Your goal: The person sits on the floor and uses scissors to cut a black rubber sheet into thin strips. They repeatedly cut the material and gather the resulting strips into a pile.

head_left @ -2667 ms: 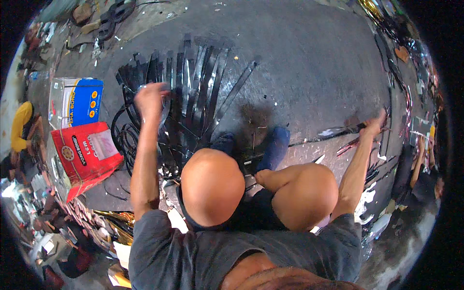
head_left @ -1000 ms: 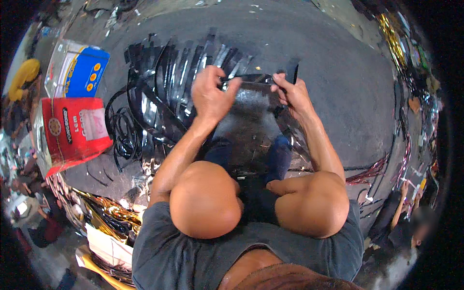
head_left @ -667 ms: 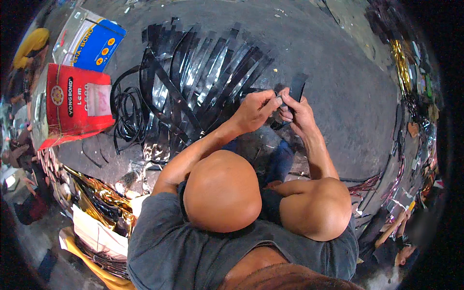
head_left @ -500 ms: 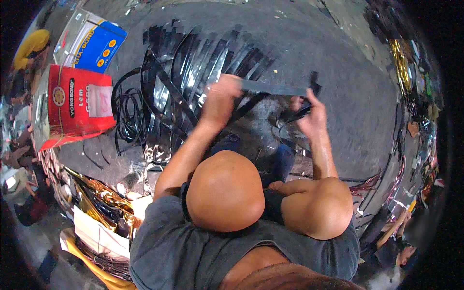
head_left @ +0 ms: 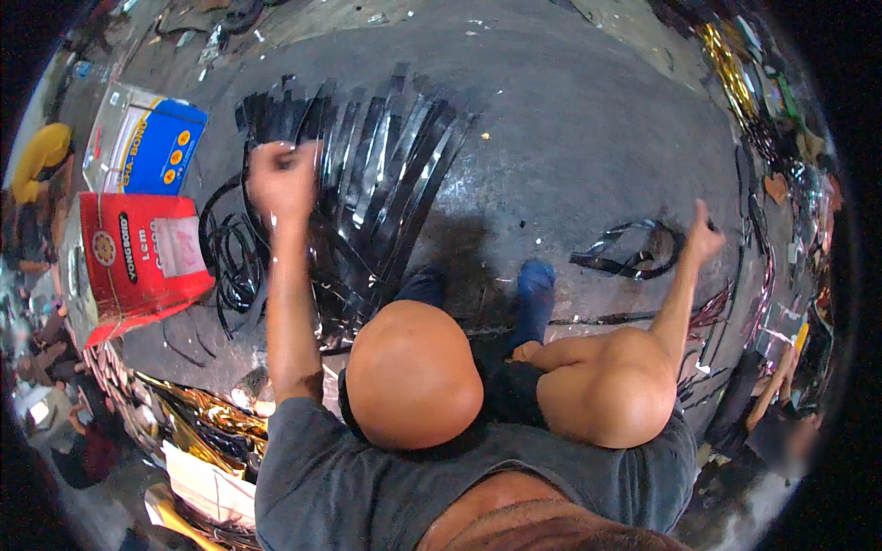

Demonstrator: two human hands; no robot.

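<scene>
Many glossy black plastic strips (head_left: pixel 372 165) lie fanned out side by side on the dark floor in front of me. Over their left part is my left hand (head_left: pixel 285 184), its fingers curled together. Whatever it pinches, if anything, does not show clearly. Far out to the right, my right hand (head_left: pixel 705 241) is raised with one digit stretched up, and I see nothing in it. A loose loop of black strip (head_left: pixel 643 268) rests on the floor just left of that hand.
At the left stand a red glue tin (head_left: pixel 110 303) and a blue-and-white tin (head_left: pixel 170 151). A tangled coil of black strip (head_left: pixel 237 266) lies beside them. Gold foil scraps (head_left: pixel 216 413) are at lower left, and more gold strips (head_left: pixel 730 73) at upper right. My bent knees are close below.
The grey-black strip stretched between my hands is no longer there. My left hand has swung left over the fanned strips; my right has moved outward to the right. A strip loop now lies at right.
</scene>
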